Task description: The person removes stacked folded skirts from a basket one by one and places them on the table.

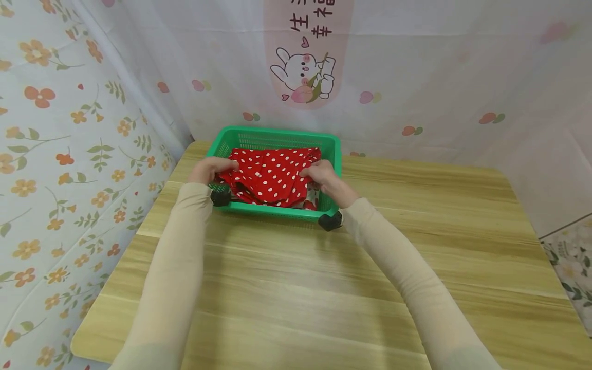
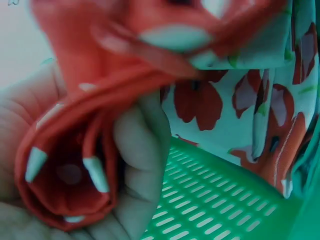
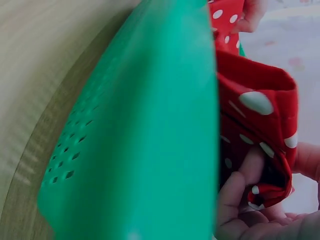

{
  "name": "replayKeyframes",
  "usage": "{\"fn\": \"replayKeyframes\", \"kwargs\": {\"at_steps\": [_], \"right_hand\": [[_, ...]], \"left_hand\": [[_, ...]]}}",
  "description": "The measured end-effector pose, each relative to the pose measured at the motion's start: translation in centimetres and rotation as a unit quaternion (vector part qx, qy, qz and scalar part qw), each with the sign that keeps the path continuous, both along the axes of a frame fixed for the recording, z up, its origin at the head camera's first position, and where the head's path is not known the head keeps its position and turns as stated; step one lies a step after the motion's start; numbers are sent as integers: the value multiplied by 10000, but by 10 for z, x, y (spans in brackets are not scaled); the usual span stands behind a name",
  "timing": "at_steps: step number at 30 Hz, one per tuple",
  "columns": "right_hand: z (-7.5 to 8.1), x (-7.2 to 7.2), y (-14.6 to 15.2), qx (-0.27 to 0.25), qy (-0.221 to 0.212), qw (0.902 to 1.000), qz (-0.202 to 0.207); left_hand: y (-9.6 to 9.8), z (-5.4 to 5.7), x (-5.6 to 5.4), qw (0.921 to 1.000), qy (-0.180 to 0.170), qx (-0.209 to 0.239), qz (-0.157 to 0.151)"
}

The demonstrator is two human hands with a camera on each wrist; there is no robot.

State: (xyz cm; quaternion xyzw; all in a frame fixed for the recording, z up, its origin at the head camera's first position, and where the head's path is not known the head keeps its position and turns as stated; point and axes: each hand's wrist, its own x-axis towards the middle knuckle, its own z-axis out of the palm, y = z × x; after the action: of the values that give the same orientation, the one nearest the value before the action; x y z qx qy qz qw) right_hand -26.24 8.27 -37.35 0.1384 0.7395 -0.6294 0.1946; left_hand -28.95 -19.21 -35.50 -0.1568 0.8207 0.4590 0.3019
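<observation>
At twelve o'clock in the head view, 生 is standing on the curtain's pink panel; 福 is sitting at its two o'clock, a 幸-like character at four.

— There's the red cloth, white polka dots all over!
— And it's inside the green basket, folded in layers, creased across the front!
— Left end, look: the fabric curls round into an open loop!
</observation>
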Motion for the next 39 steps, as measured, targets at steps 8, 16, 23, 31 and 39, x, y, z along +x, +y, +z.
{"fn": "replayKeyframes", "kwargs": {"at_steps": [8,16,23,31,39], "right_hand": [[4,-1,4,-23,149,9999,73],[11,1,13,-129,347,9993,25],[18,2,20,-252,430,9987,134],[22,4,28,-414,434,9981,127],[26,7,34,-488,517,9974,134]], "left_hand": [[-4,4,0,9988,217,367,226],[-6,8,2,9978,180,567,292],[-5,11,4,9963,167,764,351],[-2,16,7,9943,226,882,553],[3,21,10,9922,334,1017,639]]}}
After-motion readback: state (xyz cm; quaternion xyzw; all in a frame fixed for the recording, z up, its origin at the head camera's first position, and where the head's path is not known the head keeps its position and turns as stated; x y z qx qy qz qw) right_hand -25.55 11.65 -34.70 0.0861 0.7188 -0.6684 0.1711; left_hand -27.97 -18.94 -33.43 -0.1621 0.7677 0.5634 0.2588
